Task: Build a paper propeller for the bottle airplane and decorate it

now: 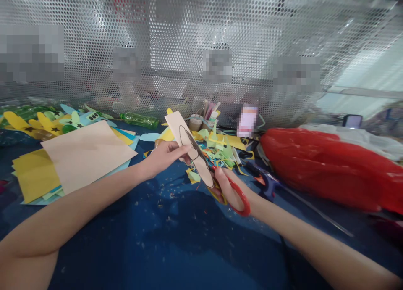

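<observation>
My left hand pinches a strip of pale pink paper between thumb and fingers, holding it tilted above the blue table. Dark outlines of rounded, petal-like shapes are drawn on the strip. Red-handled scissors are gripped in my right hand, at the strip's lower right edge. The blades are mostly hidden behind the paper, so whether they are parted cannot be seen. Something yellow shows under my right fingers, perhaps part of the scissors.
Stacked coloured sheets lie at left, with yellow cut-outs and green bottles behind. Paper scraps are heaped beyond my hands. At right are a purple glue gun and a red plastic bag. A perforated metal screen stands behind.
</observation>
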Tool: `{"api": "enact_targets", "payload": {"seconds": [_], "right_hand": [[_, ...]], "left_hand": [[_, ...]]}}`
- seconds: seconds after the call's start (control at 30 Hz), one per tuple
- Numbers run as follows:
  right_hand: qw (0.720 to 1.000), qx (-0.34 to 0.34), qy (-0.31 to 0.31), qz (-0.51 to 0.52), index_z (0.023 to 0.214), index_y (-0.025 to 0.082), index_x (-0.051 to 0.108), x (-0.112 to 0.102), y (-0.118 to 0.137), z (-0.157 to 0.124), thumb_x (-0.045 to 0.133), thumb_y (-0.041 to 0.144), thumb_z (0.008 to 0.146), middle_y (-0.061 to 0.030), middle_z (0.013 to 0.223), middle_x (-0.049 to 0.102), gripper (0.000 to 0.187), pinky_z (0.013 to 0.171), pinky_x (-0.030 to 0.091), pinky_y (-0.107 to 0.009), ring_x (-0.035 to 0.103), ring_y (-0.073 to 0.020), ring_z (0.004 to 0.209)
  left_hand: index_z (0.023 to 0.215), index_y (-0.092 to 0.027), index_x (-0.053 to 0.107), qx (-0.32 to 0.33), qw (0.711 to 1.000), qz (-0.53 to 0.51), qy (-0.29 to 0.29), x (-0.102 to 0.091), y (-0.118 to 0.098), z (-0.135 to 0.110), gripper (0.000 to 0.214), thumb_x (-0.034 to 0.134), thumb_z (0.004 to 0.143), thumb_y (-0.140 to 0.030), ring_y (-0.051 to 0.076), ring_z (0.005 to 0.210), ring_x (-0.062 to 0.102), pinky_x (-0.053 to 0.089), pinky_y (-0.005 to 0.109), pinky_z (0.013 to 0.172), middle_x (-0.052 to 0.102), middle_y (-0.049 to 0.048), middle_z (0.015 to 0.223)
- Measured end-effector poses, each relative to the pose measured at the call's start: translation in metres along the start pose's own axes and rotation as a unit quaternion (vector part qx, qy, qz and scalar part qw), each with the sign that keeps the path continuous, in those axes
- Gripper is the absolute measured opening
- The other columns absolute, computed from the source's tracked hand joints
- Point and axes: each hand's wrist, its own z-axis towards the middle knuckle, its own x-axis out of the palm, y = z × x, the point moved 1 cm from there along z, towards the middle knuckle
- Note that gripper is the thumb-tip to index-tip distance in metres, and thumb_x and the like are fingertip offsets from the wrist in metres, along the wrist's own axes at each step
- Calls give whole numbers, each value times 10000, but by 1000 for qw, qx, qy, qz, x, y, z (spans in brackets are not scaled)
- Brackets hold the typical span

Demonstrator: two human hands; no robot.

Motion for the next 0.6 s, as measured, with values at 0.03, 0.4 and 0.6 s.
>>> {"api": "enact_targets", "payload": {"seconds": [0.03,0.4,0.6], "right_hand": [[1000,-1,1,-1,480,252,373,0,2,0,140,879,785,-15,385,396,736,371,340,-296,390,-124,354],[999,-28,-37,4,568,236,352,3,6,-3,173,838,829,25,435,359,680,383,295,-258,345,-106,413],[1000,-17,-23,1,569,236,366,1,6,-2,159,842,825,20,431,365,690,382,309,-265,358,-111,405]], "left_hand": [[701,-146,706,-3,1000,0,-2,0,0,0,331,545,904,-353,135,709,656,504,262,785,721,44,696],[693,-141,701,-16,1000,15,-9,1,-3,-1,355,496,939,-295,117,697,661,499,231,775,725,38,693],[708,-136,700,-22,1000,8,-17,1,-1,-1,330,538,911,-339,143,738,674,510,269,806,733,56,740]]}}
